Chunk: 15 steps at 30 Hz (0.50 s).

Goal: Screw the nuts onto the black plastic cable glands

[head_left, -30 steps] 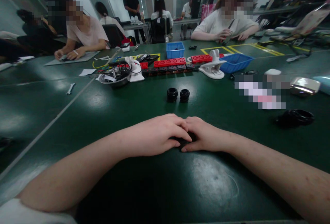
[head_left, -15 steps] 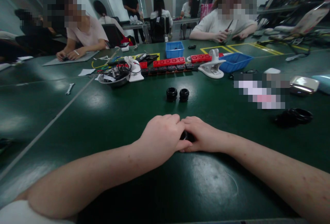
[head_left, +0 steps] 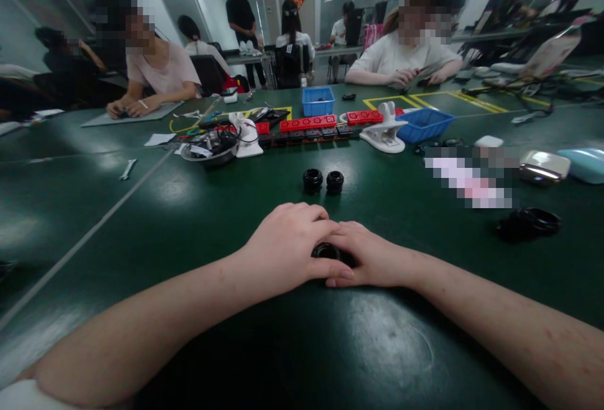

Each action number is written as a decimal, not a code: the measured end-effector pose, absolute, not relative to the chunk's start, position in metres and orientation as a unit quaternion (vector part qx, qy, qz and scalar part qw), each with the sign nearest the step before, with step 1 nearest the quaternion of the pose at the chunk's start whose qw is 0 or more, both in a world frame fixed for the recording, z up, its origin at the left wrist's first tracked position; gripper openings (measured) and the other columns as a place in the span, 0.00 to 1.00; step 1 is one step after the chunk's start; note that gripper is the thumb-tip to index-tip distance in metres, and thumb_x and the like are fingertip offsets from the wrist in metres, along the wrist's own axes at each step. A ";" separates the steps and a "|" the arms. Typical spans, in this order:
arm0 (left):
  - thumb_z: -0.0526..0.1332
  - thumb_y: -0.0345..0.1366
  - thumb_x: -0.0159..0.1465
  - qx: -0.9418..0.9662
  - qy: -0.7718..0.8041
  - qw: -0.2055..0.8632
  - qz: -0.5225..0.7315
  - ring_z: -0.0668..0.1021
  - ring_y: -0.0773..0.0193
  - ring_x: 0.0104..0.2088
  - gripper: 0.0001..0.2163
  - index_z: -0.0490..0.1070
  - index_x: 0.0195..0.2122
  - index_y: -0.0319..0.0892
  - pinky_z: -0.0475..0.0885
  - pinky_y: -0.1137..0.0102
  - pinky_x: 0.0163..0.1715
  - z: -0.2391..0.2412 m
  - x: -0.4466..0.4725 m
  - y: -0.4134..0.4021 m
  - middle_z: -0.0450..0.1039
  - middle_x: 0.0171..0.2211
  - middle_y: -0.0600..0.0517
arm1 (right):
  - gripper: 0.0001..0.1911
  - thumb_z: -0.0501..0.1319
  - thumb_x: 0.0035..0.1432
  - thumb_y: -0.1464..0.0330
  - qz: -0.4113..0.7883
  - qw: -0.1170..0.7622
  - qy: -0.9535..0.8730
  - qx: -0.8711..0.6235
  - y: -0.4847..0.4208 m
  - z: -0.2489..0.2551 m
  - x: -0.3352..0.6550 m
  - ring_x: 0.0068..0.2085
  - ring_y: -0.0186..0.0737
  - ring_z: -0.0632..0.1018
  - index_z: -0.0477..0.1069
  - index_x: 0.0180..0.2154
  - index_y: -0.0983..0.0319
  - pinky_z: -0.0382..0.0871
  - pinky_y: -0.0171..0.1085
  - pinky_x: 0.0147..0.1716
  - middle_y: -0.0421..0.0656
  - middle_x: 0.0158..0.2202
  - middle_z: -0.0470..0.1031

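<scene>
In the head view my left hand (head_left: 285, 240) and my right hand (head_left: 370, 253) meet low over the green table, both curled around a black ring-shaped part (head_left: 325, 250). Its round rim shows in the gap between my thumbs and index fingers. My fingers cover the rest of it, so a second piece beneath them cannot be ruled out. Just beyond my hands stand two similar black ribbed rings, a left one (head_left: 312, 180) and a right one (head_left: 335, 182), side by side and apart from my fingers.
Farther right lie more black rings (head_left: 531, 224) and a shiny case (head_left: 544, 167). Behind the two rings run red power strips (head_left: 306, 122), between a metal bowl (head_left: 210, 151) and a white clip stand (head_left: 384, 130). Two blue bins (head_left: 318, 102) sit farther back. A wrench (head_left: 127, 170) lies left. Co-workers sit opposite.
My left hand has shifted slightly left and its thumb gap has widened, showing more of the black ring's rim. The right hand stays close to it. The view has tilted a little.
</scene>
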<state>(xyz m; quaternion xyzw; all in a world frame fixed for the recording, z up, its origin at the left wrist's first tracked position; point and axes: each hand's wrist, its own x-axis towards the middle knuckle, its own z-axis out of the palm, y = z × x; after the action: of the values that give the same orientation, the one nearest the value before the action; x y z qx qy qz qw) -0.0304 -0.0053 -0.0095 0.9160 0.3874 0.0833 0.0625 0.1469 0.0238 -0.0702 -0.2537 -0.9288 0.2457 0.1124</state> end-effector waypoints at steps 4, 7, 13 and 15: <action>0.62 0.33 0.58 0.945 0.271 0.179 0.027 0.70 0.61 0.48 0.14 0.70 0.46 0.45 0.64 0.68 0.48 0.004 -0.038 -0.002 0.69 0.48 0.51 | 0.20 0.64 0.48 0.58 0.248 0.100 -0.931 -0.250 0.025 -0.069 0.147 0.39 0.41 0.70 0.70 0.41 0.61 0.59 0.40 0.39 0.44 0.37 0.70; 0.60 0.25 0.59 0.942 0.266 0.207 -0.004 0.70 0.63 0.48 0.15 0.70 0.46 0.43 0.63 0.70 0.49 0.006 -0.037 -0.003 0.70 0.48 0.51 | 0.19 0.64 0.48 0.59 0.250 0.089 -0.930 -0.253 0.024 -0.067 0.146 0.38 0.41 0.69 0.70 0.40 0.61 0.59 0.39 0.39 0.43 0.36 0.70; 0.62 0.26 0.57 0.936 0.305 0.175 0.022 0.72 0.62 0.43 0.12 0.71 0.42 0.43 0.66 0.69 0.43 0.001 -0.032 -0.006 0.71 0.42 0.52 | 0.17 0.65 0.47 0.58 0.252 0.091 -0.926 -0.265 0.023 -0.066 0.145 0.39 0.40 0.69 0.71 0.37 0.61 0.58 0.40 0.40 0.42 0.36 0.70; 0.63 0.31 0.57 0.930 0.339 0.142 0.018 0.73 0.61 0.40 0.11 0.70 0.42 0.42 0.68 0.68 0.38 -0.002 -0.028 -0.009 0.71 0.38 0.51 | 0.19 0.65 0.46 0.57 0.251 0.096 -0.926 -0.266 0.023 -0.067 0.145 0.38 0.40 0.69 0.71 0.39 0.61 0.58 0.40 0.39 0.42 0.36 0.70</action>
<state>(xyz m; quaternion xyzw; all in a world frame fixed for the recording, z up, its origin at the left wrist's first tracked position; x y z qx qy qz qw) -0.0283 -0.0089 -0.0020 0.9301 0.3385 0.0175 0.1417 0.1449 0.0231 -0.0668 -0.2663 -0.9257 0.2510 0.0960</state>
